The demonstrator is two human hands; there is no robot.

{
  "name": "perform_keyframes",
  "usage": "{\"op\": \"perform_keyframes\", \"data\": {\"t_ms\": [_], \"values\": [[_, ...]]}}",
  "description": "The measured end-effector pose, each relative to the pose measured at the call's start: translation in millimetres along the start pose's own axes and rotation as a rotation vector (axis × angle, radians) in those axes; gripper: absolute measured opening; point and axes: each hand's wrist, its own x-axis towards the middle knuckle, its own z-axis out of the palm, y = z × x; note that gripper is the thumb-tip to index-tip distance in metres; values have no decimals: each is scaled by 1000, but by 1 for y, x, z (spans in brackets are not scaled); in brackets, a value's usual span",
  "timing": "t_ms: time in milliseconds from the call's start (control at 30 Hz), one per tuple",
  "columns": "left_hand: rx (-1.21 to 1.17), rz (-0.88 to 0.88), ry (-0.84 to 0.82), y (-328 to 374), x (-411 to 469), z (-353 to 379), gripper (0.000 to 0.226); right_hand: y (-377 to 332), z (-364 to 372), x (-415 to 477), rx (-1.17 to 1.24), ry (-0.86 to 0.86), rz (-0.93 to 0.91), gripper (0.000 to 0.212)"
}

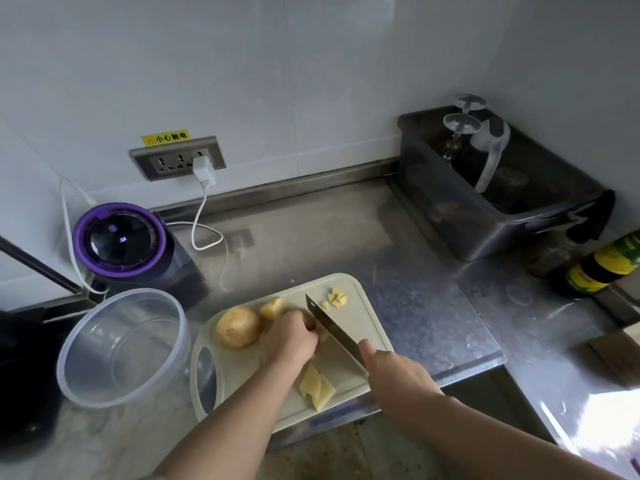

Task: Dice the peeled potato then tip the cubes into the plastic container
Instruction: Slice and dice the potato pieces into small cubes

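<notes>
slices [317, 386]: pale yellow slabs, flat and overlapping, at 6 o'clock on the cutting board [367, 306], just below the left wrist.
right hand [391, 372]: at 5 o'clock of the board, fingers curled tight round the handle of the knife [332, 327], one finger stretched along the back of the blade; handle hidden in the fist.
left hand [291, 337]: mid-board, fingers curled under and pressed together, holding a potato piece [323, 336] down against the flat of the blade.
potato piece: mostly hidden under the knuckles, only a pale edge visible beside the steel.
knife: broad dark blade, tip towards 11 o'clock.
whole potato [238, 327]: peeled, round, at 9 o'clock on the board, just beside the left hand; smaller chunk [273, 307] at 11 o'clock.
cubes [335, 297]: small heap at 1 o'clock on the board, just past the knife tip.
plastic container [121, 344]: clear, round, upright, at 9 o'clock off the board, near its handle end.
purple-lidded appliance [119, 239]: at 10 o'clock, behind the container, white cable alongside.
grey tub [485, 202]: at 2 o'clock by the wall, upturned stem glasses [462, 124] inside.
bottle [602, 265]: at 3 o'clock, far right.
</notes>
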Motion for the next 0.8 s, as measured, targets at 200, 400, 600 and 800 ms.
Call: {"op": "perform_keyframes", "data": {"t_ms": [200,400,600,800], "values": [[-52,-32,-27,-5,-1,1,19,-2,0,-7,-16,84,-3,40],[-70,-51,-28,-5,0,2,17,-2,5,-11,-27,68,-39,45],[-75,-48,-11,-6,1,3,23,-5,8,-11,-1,69,-35,50],[-54,-34,-4,-6,2,4,23,-8,9,-10,-29,63,-52,50]]}}
